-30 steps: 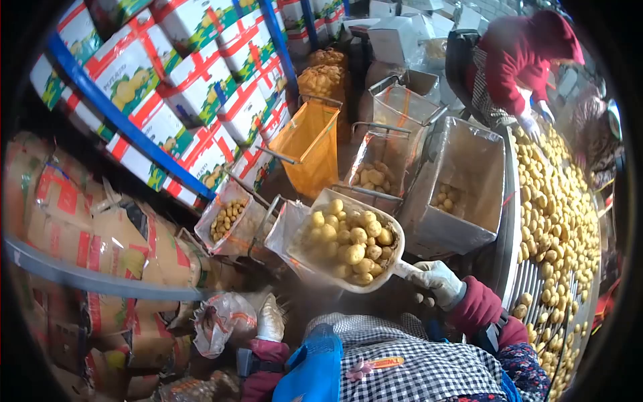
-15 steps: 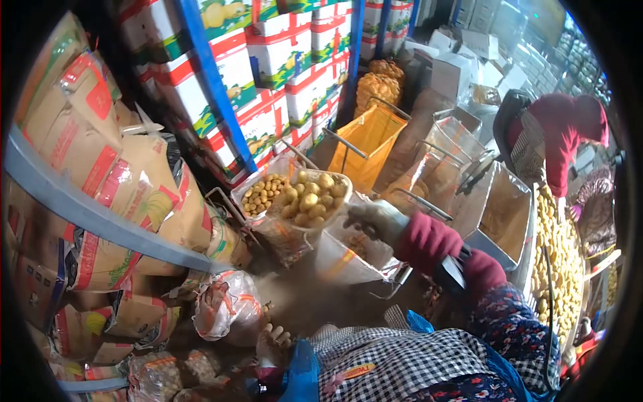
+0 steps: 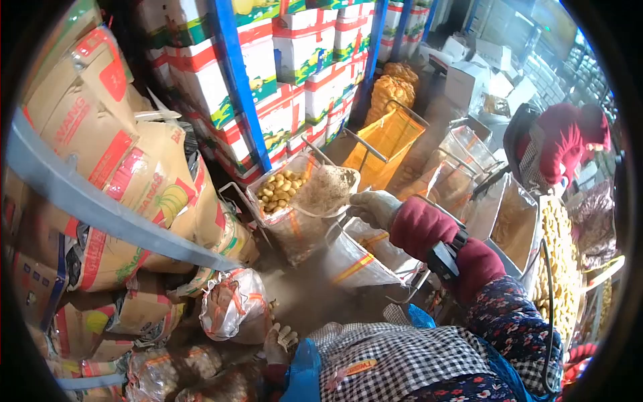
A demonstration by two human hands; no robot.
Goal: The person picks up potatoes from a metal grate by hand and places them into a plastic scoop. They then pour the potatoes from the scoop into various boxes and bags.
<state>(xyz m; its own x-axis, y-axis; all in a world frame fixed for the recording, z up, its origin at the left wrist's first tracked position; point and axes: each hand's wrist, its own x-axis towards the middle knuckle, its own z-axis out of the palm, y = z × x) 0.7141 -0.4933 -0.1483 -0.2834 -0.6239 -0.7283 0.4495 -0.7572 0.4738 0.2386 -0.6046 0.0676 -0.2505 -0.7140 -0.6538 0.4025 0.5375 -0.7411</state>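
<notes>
My right hand [image 3: 375,207], in a pale work glove, is closed on the right rim of a whitish basket [image 3: 328,191]. The basket is tipped, and its dirt-stained inside shows no potatoes. Its left edge meets the mouth of a clear, striped sack [image 3: 293,231] hung on a metal frame. Potatoes [image 3: 280,191] lie in the top of that sack. Low in the view, my left hand [image 3: 280,340], gloved too, hangs beside my apron with fingers loosely curled and apart, holding nothing. A tied plastic sack [image 3: 234,305] stands just beyond it.
Banana cartons [image 3: 144,181] are piled at left behind a grey rail [image 3: 120,208]. White fruit boxes [image 3: 305,47] are stacked behind blue posts. Framed sacks, including an orange one [image 3: 385,147], stand ahead. Another person [image 3: 562,147] bends over a potato heap [image 3: 556,254] at right.
The potatoes that filled the basket have left it, and its bare inside shows. My right hand is now on the basket's rim. The whole view has shifted slightly.
</notes>
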